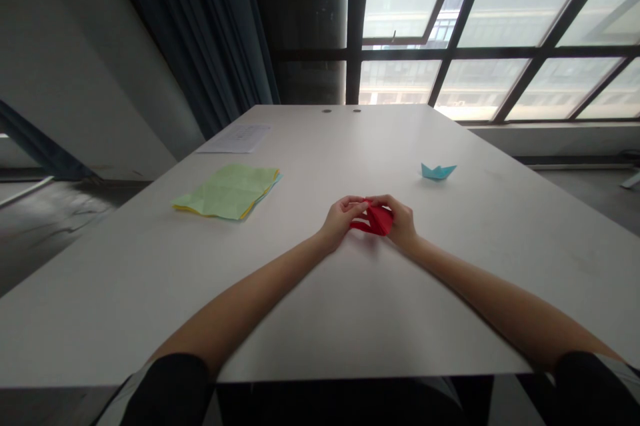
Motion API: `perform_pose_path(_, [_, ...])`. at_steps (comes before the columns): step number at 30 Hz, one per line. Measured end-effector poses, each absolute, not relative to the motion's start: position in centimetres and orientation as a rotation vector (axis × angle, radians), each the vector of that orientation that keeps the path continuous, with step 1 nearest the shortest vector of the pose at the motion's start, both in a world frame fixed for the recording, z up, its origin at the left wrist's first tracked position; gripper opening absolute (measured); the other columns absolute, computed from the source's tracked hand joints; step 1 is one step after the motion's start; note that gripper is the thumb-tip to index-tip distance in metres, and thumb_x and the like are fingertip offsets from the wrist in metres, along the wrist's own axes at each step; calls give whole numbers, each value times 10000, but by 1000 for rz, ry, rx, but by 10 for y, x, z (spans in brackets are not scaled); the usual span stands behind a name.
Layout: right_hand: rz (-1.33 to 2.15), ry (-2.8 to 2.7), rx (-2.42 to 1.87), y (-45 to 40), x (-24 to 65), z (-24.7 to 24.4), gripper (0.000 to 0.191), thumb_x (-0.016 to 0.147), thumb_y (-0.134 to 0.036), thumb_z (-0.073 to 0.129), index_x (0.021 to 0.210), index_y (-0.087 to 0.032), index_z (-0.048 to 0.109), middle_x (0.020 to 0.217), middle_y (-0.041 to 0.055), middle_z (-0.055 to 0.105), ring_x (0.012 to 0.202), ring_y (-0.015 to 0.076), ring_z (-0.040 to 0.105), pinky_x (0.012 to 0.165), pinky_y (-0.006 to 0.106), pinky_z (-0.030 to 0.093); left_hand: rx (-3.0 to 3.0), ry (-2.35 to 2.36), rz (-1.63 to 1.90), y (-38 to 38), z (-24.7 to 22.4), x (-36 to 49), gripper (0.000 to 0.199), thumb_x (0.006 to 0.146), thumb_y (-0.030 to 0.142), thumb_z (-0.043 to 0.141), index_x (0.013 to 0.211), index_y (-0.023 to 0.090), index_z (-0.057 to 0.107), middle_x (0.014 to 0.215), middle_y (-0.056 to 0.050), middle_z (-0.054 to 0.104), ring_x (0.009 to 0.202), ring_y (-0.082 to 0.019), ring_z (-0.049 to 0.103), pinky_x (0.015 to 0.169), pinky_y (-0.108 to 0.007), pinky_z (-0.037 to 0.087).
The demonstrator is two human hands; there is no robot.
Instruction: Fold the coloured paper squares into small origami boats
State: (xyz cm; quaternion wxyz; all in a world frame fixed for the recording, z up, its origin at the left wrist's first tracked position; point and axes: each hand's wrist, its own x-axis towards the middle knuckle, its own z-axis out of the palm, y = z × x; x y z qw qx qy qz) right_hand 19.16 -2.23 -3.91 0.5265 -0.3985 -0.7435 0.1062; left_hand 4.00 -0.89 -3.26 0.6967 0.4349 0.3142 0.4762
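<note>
A piece of folded red paper (381,220) is held between my two hands, just above the white table. My left hand (341,221) pinches its left side, with the thumb lying across the paper's top. On the right side, my right hand (400,218) grips it with fingers curled behind. The red paper is partly spread, with gaps showing between its layers near my left hand. Its far side is hidden by my fingers. Farther off to the right, a blue folded paper boat (437,173) stands upright on the table, apart from my hands.
A stack of paper sheets (227,191), green on top with yellow and blue edges beneath, lies at the left. Behind it, a white printed sheet (236,139) rests by the left edge of the white table (320,319). Windows and a dark curtain (200,26) stand beyond.
</note>
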Motion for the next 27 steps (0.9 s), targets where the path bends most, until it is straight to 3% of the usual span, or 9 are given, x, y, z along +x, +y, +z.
perform_pose_path(4, [281,-1653,-974,-17,194,-40,194,692,-201,602,876,-214,546,905,37,664,806,187,621,687,319,500,778,689,1182,-5,-30,37,386,687,484,616,868,170,483,929,-63,604,719,-153,613,597,-286,489])
perform_pose_path(10, [291,-1486,-1074,-8,197,-44,193,695,-228,593,880,-212,540,898,36,645,836,200,607,694,344,495,964,791,1226,-6,-34,37,281,665,397,649,692,140,539,702,-13,553,648,-98,535,522,-184,407])
perform_pose_path(14, [268,-1510,-1051,-9,197,-43,213,690,-240,614,888,-213,539,918,41,644,846,200,607,713,349,492,1062,730,1099,-12,-32,41,293,682,405,644,775,134,585,828,-51,590,766,-127,557,594,-206,436])
perform_pose_path(17, [244,-1585,-989,-12,195,-42,170,729,-236,575,892,-225,529,964,52,633,889,200,599,719,348,495,1060,707,1014,-18,-29,44,329,669,426,663,819,160,540,909,-39,573,833,-140,563,641,-229,456])
perform_pose_path(27, [124,-1728,-914,-21,188,-38,94,787,-222,513,881,-234,520,919,51,562,845,177,553,725,317,477,1025,672,960,-30,-25,53,401,635,368,711,738,175,374,757,33,513,723,-88,542,643,-225,454])
